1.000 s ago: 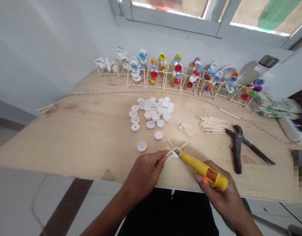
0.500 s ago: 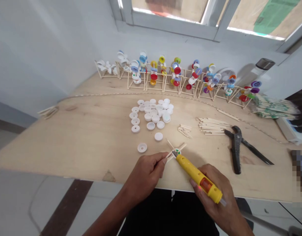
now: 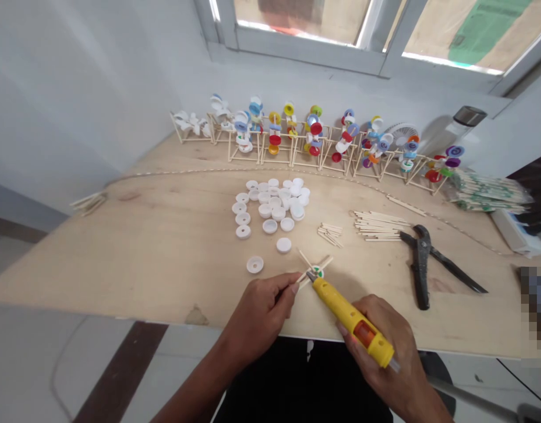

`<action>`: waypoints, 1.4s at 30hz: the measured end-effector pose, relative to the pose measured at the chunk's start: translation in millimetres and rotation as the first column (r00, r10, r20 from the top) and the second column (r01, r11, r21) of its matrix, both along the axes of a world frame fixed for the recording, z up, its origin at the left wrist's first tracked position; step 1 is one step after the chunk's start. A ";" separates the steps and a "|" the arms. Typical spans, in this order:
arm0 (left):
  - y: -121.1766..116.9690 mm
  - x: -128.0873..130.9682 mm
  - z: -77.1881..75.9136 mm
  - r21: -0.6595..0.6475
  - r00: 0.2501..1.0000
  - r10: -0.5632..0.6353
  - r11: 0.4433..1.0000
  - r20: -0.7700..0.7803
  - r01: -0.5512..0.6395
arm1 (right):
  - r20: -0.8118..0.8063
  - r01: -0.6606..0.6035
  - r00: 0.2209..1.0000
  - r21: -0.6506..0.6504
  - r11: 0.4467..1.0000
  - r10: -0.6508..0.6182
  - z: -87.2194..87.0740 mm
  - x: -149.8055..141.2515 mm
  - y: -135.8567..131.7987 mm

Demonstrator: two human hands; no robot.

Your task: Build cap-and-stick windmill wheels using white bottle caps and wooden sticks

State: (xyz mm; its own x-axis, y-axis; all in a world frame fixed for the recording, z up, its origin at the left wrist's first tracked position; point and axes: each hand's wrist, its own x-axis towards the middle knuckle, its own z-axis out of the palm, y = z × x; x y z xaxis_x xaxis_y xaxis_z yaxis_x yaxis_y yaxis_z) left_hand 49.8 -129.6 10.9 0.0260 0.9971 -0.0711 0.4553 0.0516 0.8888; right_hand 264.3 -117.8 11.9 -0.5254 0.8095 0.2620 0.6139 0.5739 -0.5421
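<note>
My right hand [image 3: 385, 346] is wrapped round a yellow hot glue gun [image 3: 341, 305] with a clear glue stick poking from its back end. The gun's metal nozzle meets a small white and green disc [image 3: 319, 272], from which several thin wooden sticks [image 3: 327, 262] spread out like spokes. Pinched between the thumb and fingers of my left hand [image 3: 270, 308] is one wooden stick [image 3: 302, 276] beside the nozzle. Whether glue has come out cannot be made out. A white bottle cap with a hole [image 3: 254, 265] and a plain white cap [image 3: 283, 245] lie just beyond my left hand.
Many white caps [image 3: 277, 200] cluster mid-table. Short sticks [image 3: 330, 234], longer sticks [image 3: 380, 226] and black pliers [image 3: 421, 267] lie to the right. Stick frames with coloured cap wheels [image 3: 274, 138] line the wall, near a small fan [image 3: 400, 135], a bottle [image 3: 460, 126] and bagged sticks [image 3: 486, 191].
The glue gun's nozzle has shifted slightly left and down toward the stick in my left hand. My left hand stays nearly still, and the view has tilted a little.
</note>
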 end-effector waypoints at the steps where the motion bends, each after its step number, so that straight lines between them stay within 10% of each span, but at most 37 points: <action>1: -0.2 0.0 0.0 0.001 1.000 0.002 1.000 -0.004 -0.002 | 0.000 0.014 1.000 0.009 1.000 -0.014 -0.1 -0.1 -0.2; 23: -0.6 1.1 0.1 0.073 0.995 0.048 0.996 -0.087 -0.042 | -0.061 0.079 0.994 -0.104 0.991 -0.086 3.0 1.8 -1.8; 34: 11.7 -9.8 -20.4 0.259 0.929 0.074 0.966 -0.362 0.024 | -0.366 0.249 0.798 -0.523 0.815 -0.479 -6.1 17.5 9.3; 42: 24.9 -13.9 -35.0 0.499 0.820 0.088 0.829 -0.565 0.254 | -0.344 0.267 0.712 -0.674 0.689 -0.612 -18.5 16.5 13.6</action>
